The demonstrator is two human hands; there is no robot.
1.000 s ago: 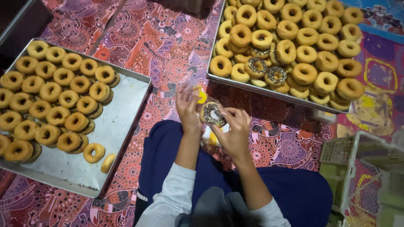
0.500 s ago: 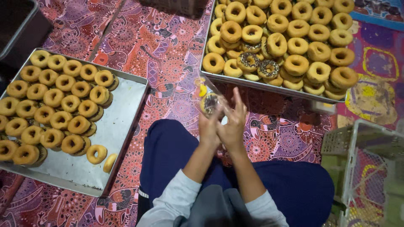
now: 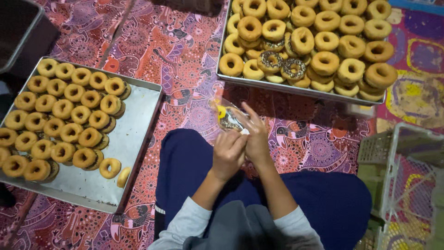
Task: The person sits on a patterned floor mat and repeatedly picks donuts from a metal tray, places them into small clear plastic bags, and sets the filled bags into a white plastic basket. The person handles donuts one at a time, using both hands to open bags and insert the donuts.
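Observation:
My left hand point(image 3: 228, 153) and my right hand point(image 3: 255, 136) are pressed together over my lap, both gripping a clear plastic bag point(image 3: 225, 115) that holds a sprinkle-topped donut. The bag has a yellow patch near its top. A metal tray point(image 3: 134, 141) on my left carries rows of plain donuts point(image 3: 69, 119). A second metal tray point(image 3: 296, 90) ahead of me is piled with plain donuts point(image 3: 325, 62) and a couple of sprinkled ones point(image 3: 271, 60).
I sit cross-legged in dark blue trousers on a red and purple patterned mat point(image 3: 180, 69). A pale plastic basket point(image 3: 397, 162) stands at my right. A dark bin point(image 3: 21, 32) sits at the far left corner.
My hands have drawn closer together around the bagged donut and shifted slightly toward my lap. The view has dropped a little, so the trays sit higher in the frame.

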